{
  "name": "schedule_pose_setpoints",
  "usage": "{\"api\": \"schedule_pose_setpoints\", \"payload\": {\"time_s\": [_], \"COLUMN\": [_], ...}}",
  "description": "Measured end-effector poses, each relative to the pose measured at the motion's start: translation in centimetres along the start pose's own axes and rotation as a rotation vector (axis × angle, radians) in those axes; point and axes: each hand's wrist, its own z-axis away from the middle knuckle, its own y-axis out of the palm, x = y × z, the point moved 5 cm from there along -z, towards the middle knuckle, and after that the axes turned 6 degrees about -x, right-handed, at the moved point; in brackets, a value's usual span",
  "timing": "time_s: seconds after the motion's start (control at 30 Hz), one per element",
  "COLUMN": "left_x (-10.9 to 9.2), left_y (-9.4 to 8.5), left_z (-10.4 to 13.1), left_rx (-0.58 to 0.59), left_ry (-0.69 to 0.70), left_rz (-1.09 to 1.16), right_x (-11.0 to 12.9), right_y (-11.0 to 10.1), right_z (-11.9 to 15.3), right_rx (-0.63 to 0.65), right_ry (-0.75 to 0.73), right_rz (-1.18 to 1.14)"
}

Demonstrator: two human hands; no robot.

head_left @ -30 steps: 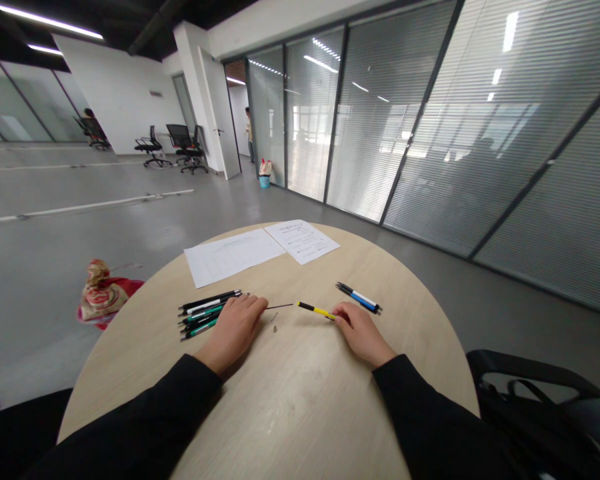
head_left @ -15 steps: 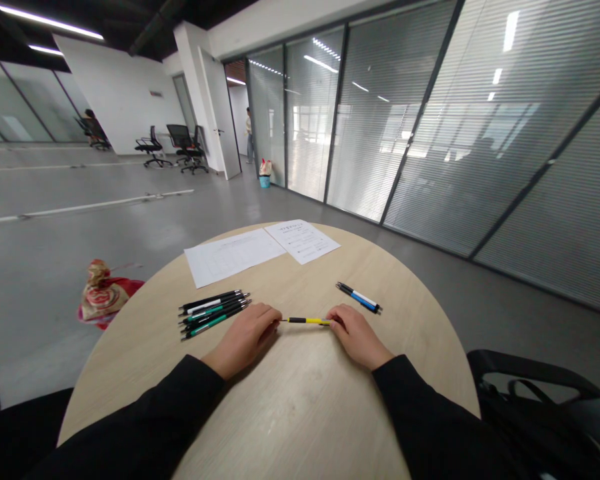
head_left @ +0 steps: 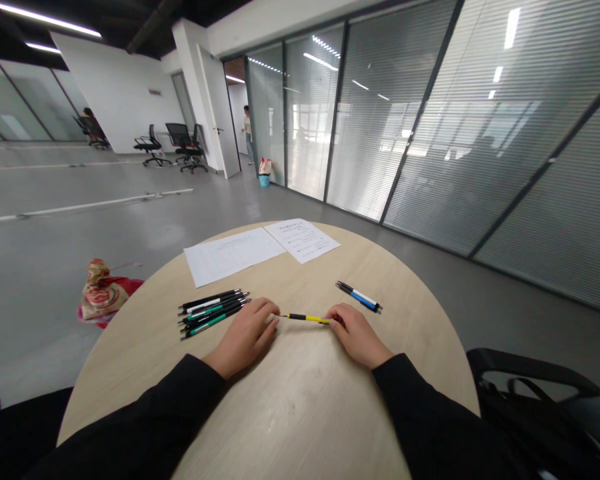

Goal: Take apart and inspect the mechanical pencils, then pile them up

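A yellow pen with a black grip (head_left: 305, 318) lies nearly level between my hands, just above the round table. My right hand (head_left: 355, 335) pinches its yellow end between thumb and fingers. At the other end, a thin dark tip sticks out of the grip toward my left hand (head_left: 250, 335). My left thumb and fingers are curled close around that tip; whatever small part is between them is too small to make out. Beside my left hand lies a bundle of black, white and green pens (head_left: 213, 311). Beyond my right hand rest blue and white pens (head_left: 359, 297).
Two printed sheets of paper (head_left: 235, 253) lie on the far side of the round wooden table (head_left: 290, 413). A red and beige bag (head_left: 105, 293) is beyond the left edge. A black chair (head_left: 535, 373) stands close on the right. A person (head_left: 248, 133) is in the far doorway.
My left fingertips have lifted slightly and loosened a little, and the pen's grip end has tilted up with them. My right hand stays almost in place.
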Motion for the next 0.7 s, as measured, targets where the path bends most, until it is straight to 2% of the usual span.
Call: {"api": "schedule_pose_setpoints", "payload": {"time_s": [0.7], "left_x": [-0.33], "left_y": [0.17], "left_z": [-0.04], "left_rx": [0.032], "left_ry": [-0.019], "left_rz": [0.1], "right_x": [0.33], "right_y": [0.45], "right_z": [0.26], "right_rx": [0.066], "right_ry": [-0.02], "right_rz": [0.015]}}
